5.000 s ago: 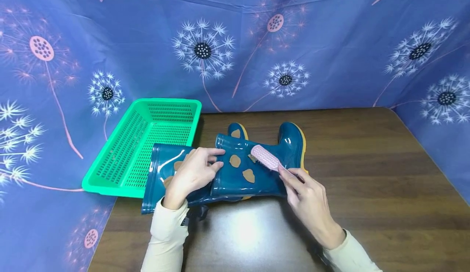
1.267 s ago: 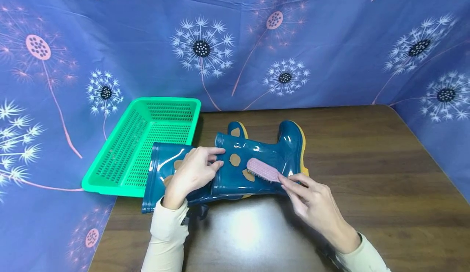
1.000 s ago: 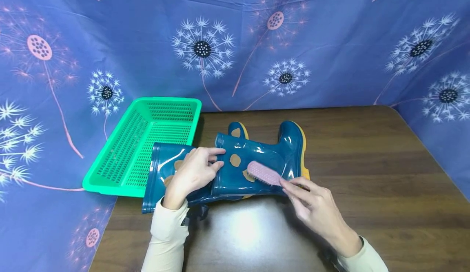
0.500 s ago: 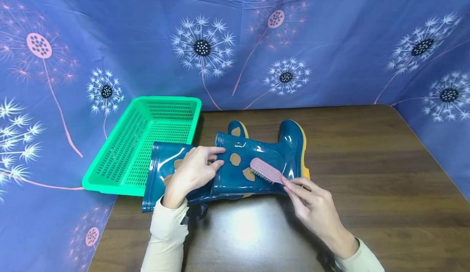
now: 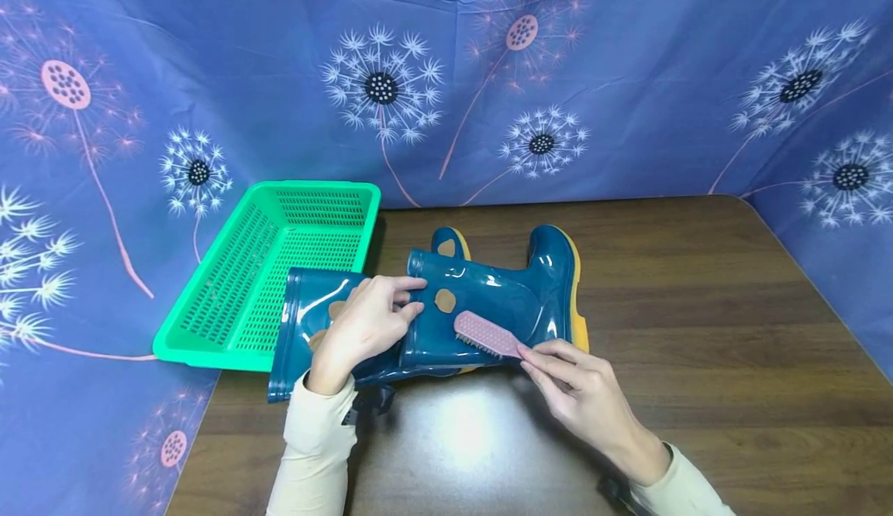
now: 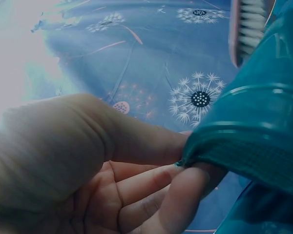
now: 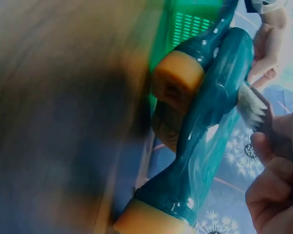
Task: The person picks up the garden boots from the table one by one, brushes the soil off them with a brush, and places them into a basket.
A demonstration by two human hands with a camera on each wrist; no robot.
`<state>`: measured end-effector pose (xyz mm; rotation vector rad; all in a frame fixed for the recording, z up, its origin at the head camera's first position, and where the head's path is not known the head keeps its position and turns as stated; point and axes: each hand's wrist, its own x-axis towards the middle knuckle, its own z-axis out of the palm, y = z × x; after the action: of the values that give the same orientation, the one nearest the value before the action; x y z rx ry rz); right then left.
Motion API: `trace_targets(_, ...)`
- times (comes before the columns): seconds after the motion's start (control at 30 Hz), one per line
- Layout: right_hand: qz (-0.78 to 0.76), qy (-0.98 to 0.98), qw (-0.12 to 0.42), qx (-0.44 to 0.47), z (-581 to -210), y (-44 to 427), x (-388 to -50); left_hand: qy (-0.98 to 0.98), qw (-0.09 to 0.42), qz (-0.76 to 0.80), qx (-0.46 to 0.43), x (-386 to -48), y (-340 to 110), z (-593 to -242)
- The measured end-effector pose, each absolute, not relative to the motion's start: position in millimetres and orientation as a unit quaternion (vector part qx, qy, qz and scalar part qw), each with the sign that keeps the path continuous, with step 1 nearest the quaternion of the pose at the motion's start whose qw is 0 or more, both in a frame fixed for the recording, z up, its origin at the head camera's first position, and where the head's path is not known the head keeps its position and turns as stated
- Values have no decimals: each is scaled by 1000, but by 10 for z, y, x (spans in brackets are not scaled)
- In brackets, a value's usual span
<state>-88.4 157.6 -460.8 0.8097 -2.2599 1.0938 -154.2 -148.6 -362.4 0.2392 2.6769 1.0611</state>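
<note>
A person's right hand point(image 5: 582, 396) pinches the handle of a pink brush point(image 5: 488, 335) between thumb and fingers, the bristles turned down against the shaft of a glossy blue rubber boot on a wood-grain table point(image 5: 698, 307). The left hand point(image 5: 366, 318) pinches the rim of that same upper boot point(image 5: 488, 283) — the left wrist view shows the edge of its opening caught between the thumb and fingers. The upper boot lies on its side near the middle of the table, toe pointing away from the person and yellow sole point(image 5: 577, 299) facing right; a tan patch point(image 5: 445, 301) shows on its shaft, between the left hand's fingertips and the brush head. Beneath it lies a lower boot point(image 5: 328, 287), its open end to the left and its toe point(image 5: 446, 243) showing past the upper boot's far edge. The left hand and forearm cross over the lower boot's shaft, partly covering its tan patches. At the table's left stands a green perforated basket point(image 5: 209, 357), its near right corner hidden behind the lower boot — whether the two touch is unclear. Cream sleeves point(image 5: 314, 454) reach to both wrists. Behind the table hangs a blue cloth point(image 5: 642, 98) printed with white and pink dandelions.
</note>
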Motion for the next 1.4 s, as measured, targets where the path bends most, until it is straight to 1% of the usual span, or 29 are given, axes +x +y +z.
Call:
trace_targets(0.2,377,-824,311,287,-4597,1573,-937,917,128,368,85,-1539,-1483,-3634)
trace_targets(0.37,399,-814,270,325,-4616,1570,-932,920,126,362,83,-1536,-1484,-3632)
trace_targets(0.43,384,-822,284,309,-4627,1573,-944,920,124,362,83,-1539,-1480,-3629)
trace_targets(0.5,379,-823,309,288,-4636,1584,-958,919,125,364,83,-1537,-1477,-3627)
trace_targets(0.57,381,-814,325,293,-4649,1588,-966,919,126,365,83,-1537,-1481,-3630)
trace_targets(0.7,395,-801,298,337,-4672,1587,-963,919,124,367,80,-1533,-1497,-3635)
trace_targets(0.73,391,-802,300,336,-4673,1590,-968,918,123,368,79,-1533,-1499,-3637)
trace_targets(0.83,374,-812,329,304,-4663,1608,-993,917,123,371,79,-1529,-1496,-3632)
trace_targets(0.9,372,-809,344,298,-4658,1611,-1002,917,125,372,77,-1525,-1501,-3630)
trace_targets(1.03,380,-803,326,324,-4673,1599,-969,917,126,370,77,-1525,-1500,-3632)
trace_targets(1.07,378,-805,323,322,-4676,1599,-960,917,126,371,78,-1527,-1498,-3634)
trace_targets(1.2,364,-819,341,285,-4670,1609,-940,916,126,372,83,-1534,-1486,-3634)
trace_targets(1.27,367,-815,342,289,-4674,1600,-924,917,127,370,81,-1532,-1485,-3634)
trace_targets(1.4,372,-816,328,298,-4697,1575,-875,919,128,365,78,-1532,-1484,-3629)
